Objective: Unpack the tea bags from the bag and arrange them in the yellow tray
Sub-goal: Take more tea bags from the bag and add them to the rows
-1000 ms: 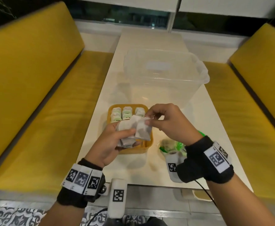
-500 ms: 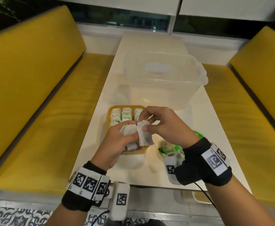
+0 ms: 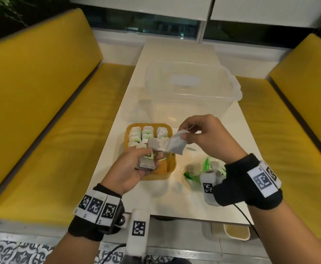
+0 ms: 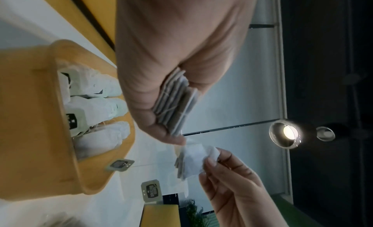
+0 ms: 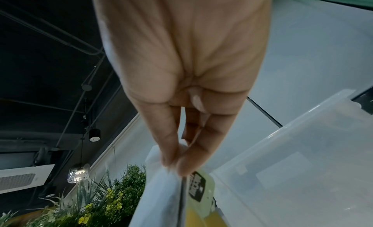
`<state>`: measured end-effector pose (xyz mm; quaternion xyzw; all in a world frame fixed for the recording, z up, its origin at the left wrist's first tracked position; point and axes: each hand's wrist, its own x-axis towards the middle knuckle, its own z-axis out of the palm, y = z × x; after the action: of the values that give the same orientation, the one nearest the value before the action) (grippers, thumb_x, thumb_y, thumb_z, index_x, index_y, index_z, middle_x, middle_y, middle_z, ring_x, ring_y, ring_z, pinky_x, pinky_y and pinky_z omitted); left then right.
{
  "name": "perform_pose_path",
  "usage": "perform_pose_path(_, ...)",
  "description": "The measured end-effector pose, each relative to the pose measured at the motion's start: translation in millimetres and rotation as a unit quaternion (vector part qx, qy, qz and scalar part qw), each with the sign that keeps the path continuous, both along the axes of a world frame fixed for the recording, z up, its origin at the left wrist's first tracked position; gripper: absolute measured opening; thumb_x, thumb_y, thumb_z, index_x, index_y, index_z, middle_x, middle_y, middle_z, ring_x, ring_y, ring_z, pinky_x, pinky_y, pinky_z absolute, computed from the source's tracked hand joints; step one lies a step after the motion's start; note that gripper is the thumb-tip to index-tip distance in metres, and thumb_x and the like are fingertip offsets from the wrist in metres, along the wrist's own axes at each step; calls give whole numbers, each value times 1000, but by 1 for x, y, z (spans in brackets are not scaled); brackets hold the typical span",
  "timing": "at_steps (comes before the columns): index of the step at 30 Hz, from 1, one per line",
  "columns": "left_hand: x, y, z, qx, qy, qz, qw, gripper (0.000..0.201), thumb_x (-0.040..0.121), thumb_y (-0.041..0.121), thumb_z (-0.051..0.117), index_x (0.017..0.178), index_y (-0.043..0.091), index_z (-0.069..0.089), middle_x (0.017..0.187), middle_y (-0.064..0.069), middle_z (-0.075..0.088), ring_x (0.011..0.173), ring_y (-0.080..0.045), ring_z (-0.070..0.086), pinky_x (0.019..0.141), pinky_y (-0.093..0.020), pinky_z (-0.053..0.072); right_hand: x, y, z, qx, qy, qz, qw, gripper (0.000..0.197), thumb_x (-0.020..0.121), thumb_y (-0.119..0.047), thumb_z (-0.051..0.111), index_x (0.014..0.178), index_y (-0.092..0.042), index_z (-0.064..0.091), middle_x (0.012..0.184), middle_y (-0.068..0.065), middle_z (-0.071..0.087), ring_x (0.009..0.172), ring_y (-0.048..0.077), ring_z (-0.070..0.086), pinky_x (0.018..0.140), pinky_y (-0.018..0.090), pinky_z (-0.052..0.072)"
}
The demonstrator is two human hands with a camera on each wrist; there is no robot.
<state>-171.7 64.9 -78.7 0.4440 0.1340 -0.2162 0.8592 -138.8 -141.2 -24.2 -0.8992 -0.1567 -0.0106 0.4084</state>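
Above yellow tray (image 3: 170,169), tea bags (image 3: 176,146) between hands

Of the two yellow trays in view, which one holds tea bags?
The yellow tray on the table, under the left hand: rows of tea bags fill its far end. The other tray sits below the table's near edge, showing none.
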Motion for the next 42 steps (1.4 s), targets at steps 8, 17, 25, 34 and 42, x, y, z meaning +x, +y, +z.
perform_pose_path(8, 5, -24, 2, 64, 15, 3, 998, 17, 89, 29, 66, 103, 19, 66, 85, -7, 68, 69, -18, 63, 51, -23, 48, 3, 6, 2, 19, 9, 43, 999, 18, 82, 3, 64, 79, -14, 69, 74, 3, 67, 70, 20, 61, 73, 42, 53)
perform_pose_path(17, 14, -22, -11, 116, 15, 18, 993, 5, 92, 14, 61, 97, 13, 64, 70, -4, 68, 60, -14, 55, 49, -21, 42, 0, 0, 5, -6, 11, 46, 999, 13, 85, 0, 64, 83, -12, 69, 78, -1, 67, 72, 14, 59, 74, 38, 52)
perform_pose_path(25, 17, 8, -4, 193, -95, 86, 973, 10, 90, 23, 66, 97, 15, 66, 86, -5, 72, 71, -16, 56, 53, -27, 45, 4, -10, 17, 37, -13, 24, 999, 16, 84, 5, 61, 87, -8, 69, 81, 7, 69, 74, 27, 64, 67, 40, 56)
perform_pose_path(34, 7, -1, 31, 322, -343, 0, 882, 20, 84, 23, 74, 102, 29, 68, 65, 17, 63, 53, -1, 52, 51, -21, 43, 9, 35, 24, 46, 7, 89, 995, 10, 78, 3, 72, 85, -4, 70, 73, 13, 68, 64, 26, 67, 64, 41, 59)
perform_pose_path(42, 7, 35, 5, 330, -226, 175, 900, 12, 82, 10, 74, 81, 21, 69, 65, 8, 65, 56, -4, 55, 49, -19, 47, 46, 65, -18, -12, 104, 23, 994, 13, 88, -2, 57, 86, -2, 70, 78, 8, 67, 75, 26, 69, 65, 29, 60)
